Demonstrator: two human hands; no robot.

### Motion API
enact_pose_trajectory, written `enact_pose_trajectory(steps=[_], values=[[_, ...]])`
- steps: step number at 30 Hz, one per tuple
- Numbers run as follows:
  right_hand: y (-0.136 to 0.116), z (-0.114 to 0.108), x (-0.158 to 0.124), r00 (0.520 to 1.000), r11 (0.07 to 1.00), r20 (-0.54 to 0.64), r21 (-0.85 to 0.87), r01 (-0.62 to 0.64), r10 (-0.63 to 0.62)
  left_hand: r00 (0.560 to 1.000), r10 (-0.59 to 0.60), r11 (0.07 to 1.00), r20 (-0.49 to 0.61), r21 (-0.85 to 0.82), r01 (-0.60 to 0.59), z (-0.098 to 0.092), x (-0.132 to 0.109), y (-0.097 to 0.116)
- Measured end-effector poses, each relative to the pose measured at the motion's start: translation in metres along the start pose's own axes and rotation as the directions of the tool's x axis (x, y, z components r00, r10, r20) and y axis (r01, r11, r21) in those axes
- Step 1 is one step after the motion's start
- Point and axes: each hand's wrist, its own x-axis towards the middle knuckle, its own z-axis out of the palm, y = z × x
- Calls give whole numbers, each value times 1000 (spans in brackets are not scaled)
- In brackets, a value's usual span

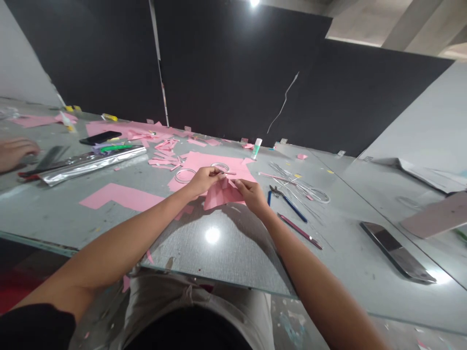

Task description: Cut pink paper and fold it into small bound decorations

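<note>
My left hand [207,180] and my right hand [251,193] come together over the table's middle, both closed on a folded pink paper piece [222,195]. My left fingertips pinch its upper edge, by a thin rolled strip; my right thumb and fingers hold its right side. The lower part of the paper flares downward in creases. Behind my hands lies a larger pink sheet [204,159], with a wire ring [185,175] on its left. Close to my right hand are blue-handled pliers [292,204] and a dark red pen [299,231].
A glue stick [256,148] stands behind, with loose wire [310,192] to its right. Left are pink scraps [166,158], a foil roll [95,165], a black phone [100,138] and another person's hand [16,153]. A second phone [396,250] lies right; a dark wall [233,73] rises behind.
</note>
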Motion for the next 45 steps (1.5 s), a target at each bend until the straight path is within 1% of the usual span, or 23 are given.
enact_pose_trajectory(steps=[2,4,5,6,9,10,13,15,19,24,29,32,34,36,38,39,41,45], values=[[0,1,0,994,988,31,110,-105,103,1000,5,1000,3,11,-5,0,1,-1],[-2,1,-1,973,947,97,224,-228,211,1000,12,999,1,30,-12,-1,2,-2],[-3,0,-1,963,929,117,258,-264,241,1000,17,999,5,39,-17,-1,3,-3],[-4,0,-2,961,923,117,272,-273,250,1000,22,999,13,43,-23,-1,3,-3],[-9,-1,-4,975,944,65,242,-223,214,998,40,998,51,40,-42,-1,4,-3],[-10,-1,-4,977,946,64,241,-214,205,997,43,998,59,36,-45,-1,5,-3],[-9,0,-5,967,911,112,325,-253,229,997,46,999,66,17,-47,-1,4,1],[-8,1,-5,961,890,118,364,-275,249,997,44,999,70,9,-45,0,3,3],[-6,3,-5,970,919,71,311,-242,232,997,38,999,73,22,-40,2,1,6],[-5,6,-5,961,914,84,296,-277,264,995,59,996,79,58,-64,4,-1,6],[-4,9,-5,977,957,59,196,-214,206,994,84,993,75,82,-90,7,-2,7],[-5,10,-4,982,964,31,186,-191,189,994,75,995,75,62,-79,8,-4,9],[-7,9,-4,982,959,-3,215,-184,189,997,42,999,65,-33,-40,7,-4,10],[-8,7,-3,977,942,-27,274,-196,211,997,-50,978,61,-201,61,5,-3,10],[-9,5,-3,970,917,-45,340,-208,237,984,-161,929,70,-327,175,2,-3,11],[-9,4,-3,968,907,-54,365,-208,244,975,-206,911,79,-347,221,0,-3,12],[-9,3,-2,967,896,-71,396,-199,245,960,-259,906,111,-317,281,-1,-4,13],[-9,4,-3,972,896,-69,406,-180,226,933,-272,918,235,-228,325,3,-8,14]])
